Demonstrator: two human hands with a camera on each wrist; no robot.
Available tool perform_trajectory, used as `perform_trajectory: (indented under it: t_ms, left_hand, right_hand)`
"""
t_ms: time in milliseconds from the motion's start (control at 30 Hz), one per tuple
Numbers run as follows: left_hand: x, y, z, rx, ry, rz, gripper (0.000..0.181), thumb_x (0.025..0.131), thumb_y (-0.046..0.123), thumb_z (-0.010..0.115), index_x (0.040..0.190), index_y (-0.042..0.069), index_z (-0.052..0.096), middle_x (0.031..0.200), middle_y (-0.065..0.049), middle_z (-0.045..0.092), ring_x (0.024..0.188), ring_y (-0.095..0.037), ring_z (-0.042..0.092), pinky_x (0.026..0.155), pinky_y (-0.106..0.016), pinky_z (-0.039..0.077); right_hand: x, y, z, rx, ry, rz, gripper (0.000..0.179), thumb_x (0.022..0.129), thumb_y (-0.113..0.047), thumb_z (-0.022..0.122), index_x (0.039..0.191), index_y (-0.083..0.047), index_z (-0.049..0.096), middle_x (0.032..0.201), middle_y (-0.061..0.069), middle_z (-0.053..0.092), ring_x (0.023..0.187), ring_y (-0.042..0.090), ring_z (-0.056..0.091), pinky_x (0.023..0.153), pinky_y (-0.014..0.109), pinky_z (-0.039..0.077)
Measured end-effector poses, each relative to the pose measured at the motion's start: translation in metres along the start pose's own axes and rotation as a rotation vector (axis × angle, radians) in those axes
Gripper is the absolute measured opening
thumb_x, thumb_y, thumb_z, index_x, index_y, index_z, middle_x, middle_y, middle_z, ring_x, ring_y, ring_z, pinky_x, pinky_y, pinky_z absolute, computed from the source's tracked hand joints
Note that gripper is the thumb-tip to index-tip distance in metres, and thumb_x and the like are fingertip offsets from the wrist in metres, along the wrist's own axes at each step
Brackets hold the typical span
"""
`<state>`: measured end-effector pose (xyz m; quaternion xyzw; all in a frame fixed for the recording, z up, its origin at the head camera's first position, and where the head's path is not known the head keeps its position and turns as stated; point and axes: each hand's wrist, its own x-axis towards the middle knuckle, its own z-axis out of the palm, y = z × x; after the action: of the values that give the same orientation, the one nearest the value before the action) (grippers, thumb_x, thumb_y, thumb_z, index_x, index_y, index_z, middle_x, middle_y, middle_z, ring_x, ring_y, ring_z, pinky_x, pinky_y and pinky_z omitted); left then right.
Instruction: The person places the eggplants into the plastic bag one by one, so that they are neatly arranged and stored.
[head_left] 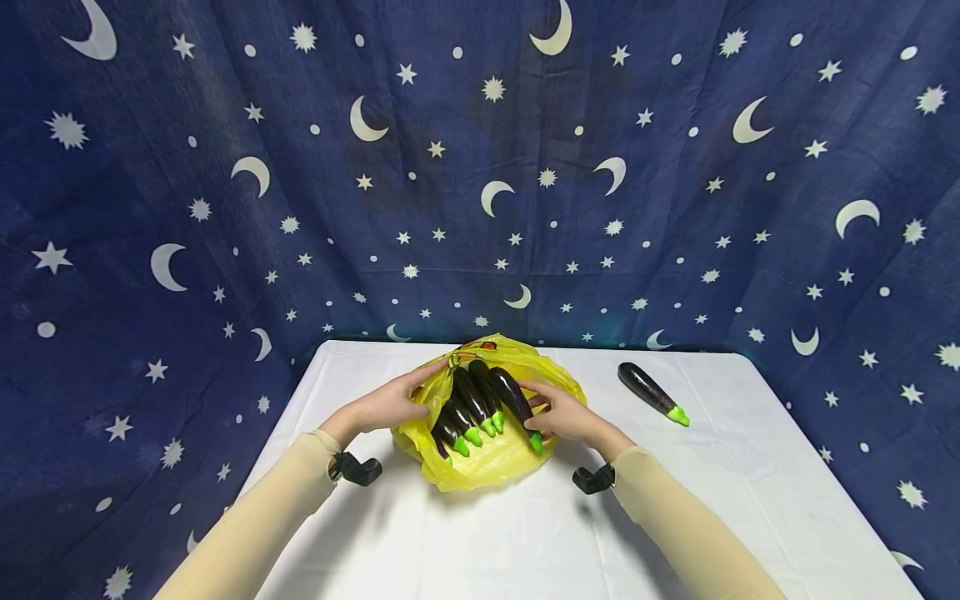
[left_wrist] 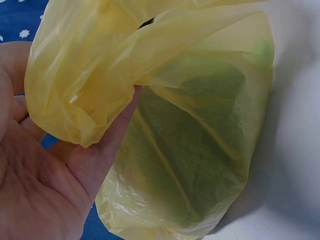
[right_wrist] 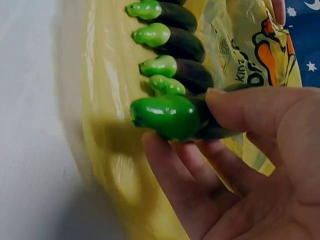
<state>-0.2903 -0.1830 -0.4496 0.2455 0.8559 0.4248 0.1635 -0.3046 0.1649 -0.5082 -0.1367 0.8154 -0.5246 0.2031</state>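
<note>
A yellow plastic bag (head_left: 480, 479) lies open on the table, its mouth facing me. Several dark purple eggplants (head_left: 470, 397) with green stem ends sit side by side inside it. My left hand (head_left: 386, 406) holds the bag's left rim; in the left wrist view the thumb reaches up against the yellow plastic (left_wrist: 80, 95), and the other fingers are partly hidden behind it. My right hand (head_left: 562, 414) grips the rightmost eggplant (head_left: 512, 396) within the bag mouth. The right wrist view has its green stem end (right_wrist: 167, 117) between thumb and fingers, beside the row of others.
One more eggplant (head_left: 648, 390) lies on the white table (head_left: 750, 500) to the right of the bag, its green end toward me. A dark blue curtain (head_left: 480, 167) with moons and stars hangs behind the table and along both sides.
</note>
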Motion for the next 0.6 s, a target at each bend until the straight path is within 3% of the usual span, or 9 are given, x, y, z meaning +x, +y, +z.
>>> perform_trajectory:
  t_ms: [233, 600]
  left_hand:
    - [0.0, 0.0, 0.0, 0.006, 0.0, 0.012, 0.09, 0.085, 0.002, 0.062, 0.165, 0.023, 0.024, 0.169, -0.006, 0.021, 0.15, -0.025, 0.024, 0.118, -0.047, 0.029]
    - [-0.001, 0.0, 0.0, 0.004, 0.006, 0.003, 0.091, 0.085, 0.002, 0.062, 0.164, 0.025, 0.025, 0.168, -0.005, 0.022, 0.149, -0.024, 0.027, 0.116, -0.046, 0.031]
  right_hand:
    - [0.014, -0.006, 0.016, -0.098, 0.112, 0.014, 0.078, 0.088, -0.005, 0.075, 0.158, -0.016, 0.043, 0.126, 0.018, 0.061, 0.091, 0.024, 0.064, 0.068, 0.042, 0.06]
    - [0.031, -0.01, 0.023, -0.098, 0.199, 0.088, 0.077, 0.087, -0.002, 0.073, 0.157, -0.016, 0.043, 0.12, 0.019, 0.061, 0.095, 0.028, 0.061, 0.066, 0.04, 0.059]
